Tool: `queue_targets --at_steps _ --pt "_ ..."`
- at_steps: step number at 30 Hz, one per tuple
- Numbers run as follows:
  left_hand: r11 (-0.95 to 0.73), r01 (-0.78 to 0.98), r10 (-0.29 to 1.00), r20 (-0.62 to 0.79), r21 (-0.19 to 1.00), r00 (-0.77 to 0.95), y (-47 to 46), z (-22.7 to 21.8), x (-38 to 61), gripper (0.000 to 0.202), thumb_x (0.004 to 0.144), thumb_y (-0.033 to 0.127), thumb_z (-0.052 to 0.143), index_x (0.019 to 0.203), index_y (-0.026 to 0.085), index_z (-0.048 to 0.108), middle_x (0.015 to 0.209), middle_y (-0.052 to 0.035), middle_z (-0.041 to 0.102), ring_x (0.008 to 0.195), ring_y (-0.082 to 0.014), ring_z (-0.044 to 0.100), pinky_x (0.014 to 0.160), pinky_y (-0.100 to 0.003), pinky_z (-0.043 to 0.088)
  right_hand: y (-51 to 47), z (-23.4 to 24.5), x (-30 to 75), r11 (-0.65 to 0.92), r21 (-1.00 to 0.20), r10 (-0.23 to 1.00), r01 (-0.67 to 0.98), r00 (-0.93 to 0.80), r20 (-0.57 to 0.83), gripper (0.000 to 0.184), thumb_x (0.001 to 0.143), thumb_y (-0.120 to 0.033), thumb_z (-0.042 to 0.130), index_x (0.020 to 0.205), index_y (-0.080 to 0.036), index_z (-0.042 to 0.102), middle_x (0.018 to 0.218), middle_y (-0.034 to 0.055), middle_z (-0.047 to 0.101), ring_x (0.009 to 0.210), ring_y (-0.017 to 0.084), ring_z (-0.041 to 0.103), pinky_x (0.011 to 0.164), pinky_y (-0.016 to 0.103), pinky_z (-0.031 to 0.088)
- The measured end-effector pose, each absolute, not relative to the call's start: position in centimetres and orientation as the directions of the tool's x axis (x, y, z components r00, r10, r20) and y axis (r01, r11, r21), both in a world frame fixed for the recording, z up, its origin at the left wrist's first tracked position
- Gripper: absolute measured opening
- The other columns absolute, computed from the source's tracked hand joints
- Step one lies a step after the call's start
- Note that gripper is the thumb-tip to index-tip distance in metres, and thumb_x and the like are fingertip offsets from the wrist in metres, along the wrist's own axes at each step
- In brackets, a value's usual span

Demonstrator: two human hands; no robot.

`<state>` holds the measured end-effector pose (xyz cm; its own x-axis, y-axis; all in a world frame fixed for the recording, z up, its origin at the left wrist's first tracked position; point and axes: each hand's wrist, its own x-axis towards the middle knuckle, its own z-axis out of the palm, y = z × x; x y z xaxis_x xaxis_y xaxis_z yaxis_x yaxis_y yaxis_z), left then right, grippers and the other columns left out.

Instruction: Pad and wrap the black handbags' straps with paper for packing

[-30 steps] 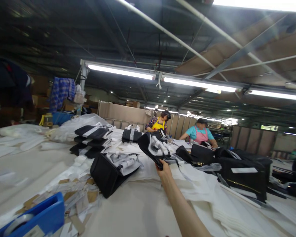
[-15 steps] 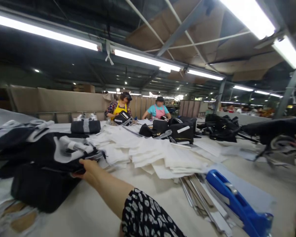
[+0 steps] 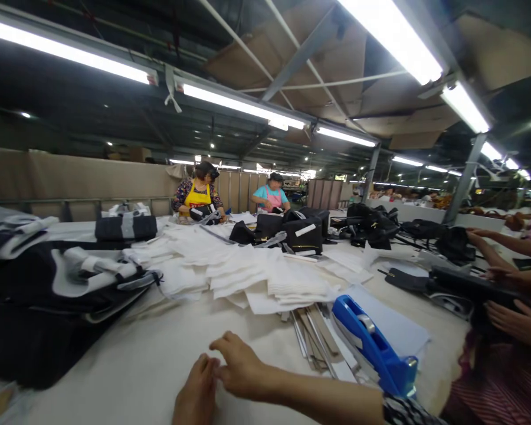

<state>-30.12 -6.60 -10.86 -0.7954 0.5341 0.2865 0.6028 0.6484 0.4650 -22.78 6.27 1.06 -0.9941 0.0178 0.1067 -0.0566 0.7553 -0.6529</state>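
My left hand (image 3: 195, 392) is low in the view, its fingers bent and pressed together. Against its fingertips is my right hand (image 3: 241, 367), reaching in from the right with its fingers curled. Whatever is between the fingers, if anything, is too small to make out. Both hands are over the pale tabletop (image 3: 128, 360). To their left lies a large black bag (image 3: 30, 301) with white wrapping on its top. A blue tape dispenser (image 3: 371, 345) stands to the right, beside grey and white strips (image 3: 316, 339).
White sheets (image 3: 252, 268) are spread over the middle of the table. Behind them sit black bags (image 3: 307, 236) and a wrapped black roll (image 3: 126, 227). Two people (image 3: 199, 192) work across the table. At the right, a co-worker's hands (image 3: 520, 321) hold a black item (image 3: 464, 286).
The hand in the patterned sleeve has let go of the black bag and moved right. Both my hands are now together at the front. The view has turned right, showing more of the co-workers' hands.
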Motion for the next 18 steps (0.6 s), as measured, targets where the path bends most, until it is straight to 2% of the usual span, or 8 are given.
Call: queue_targets --at_steps 2,4,7,9,11,15,18 --pt "0.601 0.643 0.583 0.289 0.475 -0.759 -6.8 -10.7 -30.1 0.032 0.094 0.02 0.034 0.107 0.025 0.063 0.117 -0.0062 0.063 0.11 -0.0187 0.062 0.091 -0.026 0.051 10.1 -1.1 -17.4 0.867 -0.497 0.022 -0.037 -0.994 0.112 0.056 0.078 -0.019 0.066 0.133 -0.02 0.055 0.129 0.0134 0.056 0.12 0.03 0.052 0.104 0.042 0.043" --pt "0.592 0.652 0.594 0.29 0.474 -0.75 -6.9 -10.3 -30.1 0.029 0.095 0.023 0.034 0.104 0.026 0.062 0.114 -0.0051 0.063 0.109 -0.0173 0.062 0.092 -0.025 0.05 13.1 -3.8 -13.3 0.913 -0.406 0.081 0.05 -0.995 0.059 0.062 0.079 -0.026 0.068 0.139 -0.02 0.05 0.141 0.0157 0.049 0.128 0.034 0.046 0.108 0.047 0.039" --pt "0.616 0.651 0.581 0.302 0.444 -0.756 -6.8 -9.3 -29.6 0.026 0.096 0.025 0.035 0.101 0.026 0.061 0.11 -0.0039 0.062 0.106 -0.0173 0.063 0.091 -0.025 0.05 15.3 -7.6 -10.0 0.943 -0.33 -0.01 -0.051 -0.992 0.127 0.06 0.09 -0.032 0.057 0.147 -0.023 0.04 0.154 0.012 0.033 0.141 0.031 0.031 0.115 0.048 0.03" --pt "0.652 0.651 0.583 0.292 0.388 -0.758 -6.6 -8.5 -28.9 0.026 0.097 0.025 0.034 0.1 0.026 0.06 0.109 -0.0036 0.062 0.105 -0.0175 0.063 0.089 -0.025 0.05 15.5 -9.1 -9.4 0.946 -0.305 -0.047 -0.112 -0.976 0.214 0.057 0.096 -0.033 0.049 0.15 -0.026 0.034 0.157 0.0098 0.027 0.144 0.029 0.026 0.117 0.048 0.026" --pt "0.709 0.637 0.587 0.247 0.302 -0.771 -6.2 -7.6 -28.1 0.029 0.098 0.024 0.031 0.103 0.026 0.059 0.113 -0.0041 0.061 0.108 -0.0176 0.061 0.089 -0.025 0.05 15.1 -9.5 -9.3 0.945 -0.307 -0.029 -0.109 -0.967 0.255 0.055 0.098 -0.036 0.046 0.15 -0.025 0.034 0.156 0.0107 0.029 0.144 0.029 0.027 0.117 0.048 0.026" --pt "0.823 0.56 0.555 0.077 0.095 -0.828 -4.6 -5.7 -27.2 0.048 0.092 0.004 0.023 0.128 0.022 0.048 0.14 -0.01 0.049 0.129 -0.02 0.048 0.094 -0.031 0.047 14.6 -8.7 -9.4 0.933 -0.343 -0.013 -0.108 -0.963 0.27 0.052 0.099 -0.039 0.043 0.148 -0.022 0.037 0.155 0.013 0.031 0.143 0.031 0.029 0.117 0.05 0.026" --pt "0.846 0.53 0.531 -0.004 0.056 -0.847 -2.6 -4.5 -27.8 0.055 0.086 -0.003 0.026 0.133 0.018 0.046 0.137 -0.0134 0.053 0.12 -0.0219 0.055 0.092 -0.034 0.046 14.6 -8.4 -9.3 0.93 -0.347 -0.018 -0.12 -0.959 0.282 0.051 0.1 -0.038 0.04 0.148 -0.02 0.037 0.154 0.0145 0.031 0.143 0.032 0.028 0.117 0.051 0.025"
